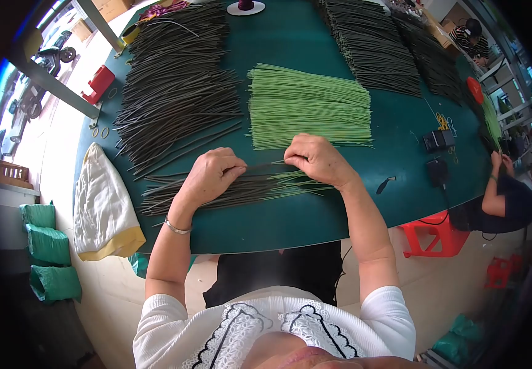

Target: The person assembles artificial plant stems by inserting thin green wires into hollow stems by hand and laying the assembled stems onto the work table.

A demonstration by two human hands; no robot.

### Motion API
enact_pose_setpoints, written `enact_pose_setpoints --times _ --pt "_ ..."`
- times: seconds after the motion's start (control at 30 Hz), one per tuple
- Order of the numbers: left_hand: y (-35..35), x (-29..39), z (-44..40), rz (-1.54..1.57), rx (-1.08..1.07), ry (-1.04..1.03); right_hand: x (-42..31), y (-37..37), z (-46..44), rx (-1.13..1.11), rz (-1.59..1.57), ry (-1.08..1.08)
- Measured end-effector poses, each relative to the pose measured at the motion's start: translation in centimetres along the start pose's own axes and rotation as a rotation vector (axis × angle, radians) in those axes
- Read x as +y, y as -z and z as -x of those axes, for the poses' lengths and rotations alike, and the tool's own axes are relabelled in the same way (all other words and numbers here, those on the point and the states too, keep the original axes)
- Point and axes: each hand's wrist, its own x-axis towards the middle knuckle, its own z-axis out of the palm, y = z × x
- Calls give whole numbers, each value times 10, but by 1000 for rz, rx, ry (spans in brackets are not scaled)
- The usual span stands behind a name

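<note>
My left hand [210, 175] is closed in a pinch on a thin dark stick [257, 166] above the near part of the table. At the other end of it, my right hand [318, 158] pinches a thin green stick that lines up with the dark one. Whether the green one sits inside the dark one or only meets it, I cannot tell. Below both hands lies a loose row of dark sticks [235, 195] with green ends [293, 186] pointing right. Just beyond my right hand is a neat pile of green sticks [309, 107].
A large heap of dark sticks [180, 80] covers the table's left side, another pile [373, 46] the back right. A white cloth bag [103, 203] hangs at the left edge. A black adapter [439, 140] lies right. Another person [500, 200] works at the far right beside a red stool [435, 237].
</note>
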Motion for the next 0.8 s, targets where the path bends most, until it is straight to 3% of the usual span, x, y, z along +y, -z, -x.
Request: enact_pose_setpoints --times 0.07,0.13,0.2,0.27,0.37,0.43,0.53,0.67,0.73,0.8 --pt "-4 2 1 59 -149 -113 -4 -6 0 -37 11 39" --pt "-4 -2 -1 51 -126 -124 -9 -1 0 -161 -83 17" --pt "-4 -12 -8 -100 231 9 -4 14 1 47 -147 -182" --pt "-5 -34 -12 -318 385 59 16 24 1 308 85 -210" --pt "-12 -50 -15 -368 340 163 45 25 5 331 150 -235" --pt "-12 -51 -18 -358 284 200 56 24 6 214 284 -234" --pt "-14 -53 -18 -394 289 165 61 21 4 225 320 -181" --pt "-11 -59 -16 -290 390 144 57 19 3 250 412 -129" --pt "-7 -52 -13 -82 377 275 49 20 4 261 376 -79" --pt "-4 -42 -13 -38 403 269 52 19 2 239 392 -73"
